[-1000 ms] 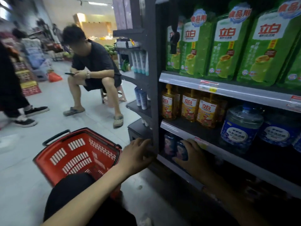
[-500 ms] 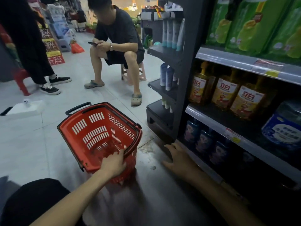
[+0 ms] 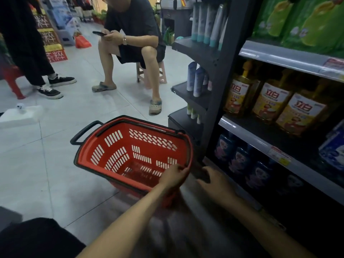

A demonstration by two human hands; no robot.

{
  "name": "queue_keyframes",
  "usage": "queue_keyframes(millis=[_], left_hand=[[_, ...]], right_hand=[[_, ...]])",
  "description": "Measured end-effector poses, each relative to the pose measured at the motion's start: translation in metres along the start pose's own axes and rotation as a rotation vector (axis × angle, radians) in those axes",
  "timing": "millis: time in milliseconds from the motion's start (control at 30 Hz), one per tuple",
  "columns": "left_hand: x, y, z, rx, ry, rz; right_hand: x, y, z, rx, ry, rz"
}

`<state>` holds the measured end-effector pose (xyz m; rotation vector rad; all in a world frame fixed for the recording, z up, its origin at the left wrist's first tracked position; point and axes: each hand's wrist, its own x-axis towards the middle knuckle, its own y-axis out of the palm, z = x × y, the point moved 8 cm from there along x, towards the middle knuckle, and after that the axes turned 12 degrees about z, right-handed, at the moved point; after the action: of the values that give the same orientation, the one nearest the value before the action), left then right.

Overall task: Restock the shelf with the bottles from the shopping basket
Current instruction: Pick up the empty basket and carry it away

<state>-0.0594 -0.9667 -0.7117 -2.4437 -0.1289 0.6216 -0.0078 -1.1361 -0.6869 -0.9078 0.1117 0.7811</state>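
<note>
L grip clenched on near rim of tilted red basket just beside shelf, looks empty; R grip slack near blue bottles on bottom tier, so prob. best tip it fwd, confirm none left.

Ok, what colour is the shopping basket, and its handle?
The shopping basket is red; its handle is black. The head view, the only one, shows both clearly.

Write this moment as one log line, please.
left hand: grips red basket rim | basket: no bottles seen inside | right hand: open, low by shelf unit | blue bottles: on its lowest tier
</note>
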Motion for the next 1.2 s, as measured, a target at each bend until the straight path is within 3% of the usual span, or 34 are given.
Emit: queue_keyframes(millis=[100,267,367,467,600,733,833,933,1033,1200], left_hand=[[0.01,0.015,-0.023,-0.165,0.108,0.107],[-0.001,-0.002,-0.017,0.378,0.131,0.015],[-0.013,-0.032,-0.007,0.512,0.181,-0.076],[-0.02,-0.085,0.018,0.671,0.102,-0.196],[-0.016,-0.162,0.07,0.745,-0.201,-0.404],[0.002,-0.198,0.127,0.627,-0.506,-0.446],[0.021,-0.216,0.149,0.586,-0.599,-0.458],[0.037,-0.234,0.181,0.346,-0.658,-0.451],[0.039,-0.24,0.196,0.18,-0.624,-0.433],[-0.012,-0.243,0.185,-0.051,-0.63,-0.472]], right_hand=[[0.003,-0.013,-0.016,0.085,0.03,-0.062],[0.018,-0.016,-0.03,0.226,0.068,-0.08],[0.026,-0.019,-0.03,0.248,0.062,-0.133],[0.035,-0.025,-0.029,0.198,0.082,-0.149],[0.061,-0.038,-0.021,0.077,0.072,-0.166],[0.102,-0.04,-0.032,0.147,0.111,-0.163],[0.136,-0.038,-0.049,0.341,0.111,-0.231],[0.159,-0.032,-0.073,0.516,0.245,-0.268],[0.164,-0.032,-0.088,0.52,0.32,-0.319],[0.138,-0.048,-0.037,0.604,0.29,-0.303]])
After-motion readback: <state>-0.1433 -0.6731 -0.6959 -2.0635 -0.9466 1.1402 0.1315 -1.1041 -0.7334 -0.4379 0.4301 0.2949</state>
